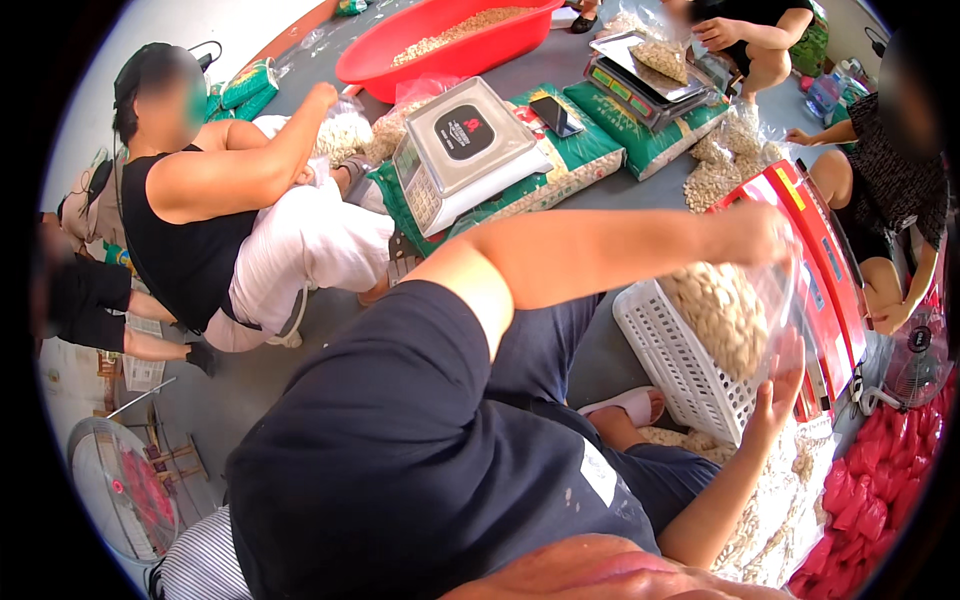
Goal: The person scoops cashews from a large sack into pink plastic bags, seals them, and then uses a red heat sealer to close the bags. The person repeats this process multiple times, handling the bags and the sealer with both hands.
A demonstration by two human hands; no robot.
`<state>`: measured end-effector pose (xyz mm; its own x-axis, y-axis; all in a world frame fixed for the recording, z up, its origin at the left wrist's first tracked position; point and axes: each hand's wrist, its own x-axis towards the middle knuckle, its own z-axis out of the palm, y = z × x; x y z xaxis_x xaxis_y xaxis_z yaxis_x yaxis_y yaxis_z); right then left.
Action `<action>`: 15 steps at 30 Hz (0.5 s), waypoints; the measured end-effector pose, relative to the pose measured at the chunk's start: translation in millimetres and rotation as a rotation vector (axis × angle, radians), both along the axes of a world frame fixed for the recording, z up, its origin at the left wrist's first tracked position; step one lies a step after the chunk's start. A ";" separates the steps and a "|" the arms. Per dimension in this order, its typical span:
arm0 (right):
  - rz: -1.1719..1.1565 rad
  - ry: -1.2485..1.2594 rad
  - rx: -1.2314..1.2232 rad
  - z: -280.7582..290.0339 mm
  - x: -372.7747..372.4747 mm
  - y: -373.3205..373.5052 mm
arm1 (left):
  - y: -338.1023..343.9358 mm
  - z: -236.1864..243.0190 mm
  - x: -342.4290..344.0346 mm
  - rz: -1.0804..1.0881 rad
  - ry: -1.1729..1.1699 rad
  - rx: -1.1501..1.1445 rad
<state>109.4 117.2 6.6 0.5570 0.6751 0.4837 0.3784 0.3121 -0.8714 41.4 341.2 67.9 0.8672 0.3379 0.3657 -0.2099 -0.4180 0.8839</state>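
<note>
A clear plastic bag (pixel 722 312), filled with pale, bean-like pieces, rests over a white perforated basket (pixel 640 325). My left hand (pixel 752 235) reaches across from above, its fingers closed on the bag's upper corner. At the lower corner is my right hand (pixel 784 385), thumb apart and fingers stretched along the loose plastic; it touches the film. The bag's flat end lies against the near edge of a red box-shaped machine (pixel 812 265), which looks like a bag sealer. Part of that edge is hidden behind the plastic and my hands.
Filled bags (pixel 780 515) lie beside my right forearm, near a pile of red packets (pixel 880 490). Ahead, a weighing scale (pixel 465 130) stands on green sacks (pixel 590 160), beyond it a red tub (pixel 450 45). Co-workers sit left (pixel 230 190) and right (pixel 905 160). A fan (pixel 122 490) stands lower left.
</note>
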 end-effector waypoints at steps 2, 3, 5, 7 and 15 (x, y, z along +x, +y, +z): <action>-0.194 0.244 -0.132 -30.8 34.1 -29.2 | -18.8 -21.6 26.1 -0.142 0.086 -0.012; -0.288 0.367 -0.198 -42.4 45.7 -39.3 | -24.5 -45.6 45.8 -0.141 0.013 0.076; -0.278 0.514 -0.070 -36.1 49.0 -49.2 | -26.2 -56.4 46.4 -0.306 0.128 0.002; -0.379 0.383 -0.071 -29.7 48.7 -53.5 | -16.4 -69.6 56.6 -0.322 0.040 0.016; -0.558 0.305 -0.045 -15.7 55.0 -67.7 | 21.7 -46.9 20.9 -0.317 0.054 0.102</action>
<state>164.4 49.5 -9.1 0.9391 0.2592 0.2256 0.2063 0.0998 -0.9734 62.3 362.9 21.0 0.9425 0.0122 0.3341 -0.2972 -0.4268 0.8541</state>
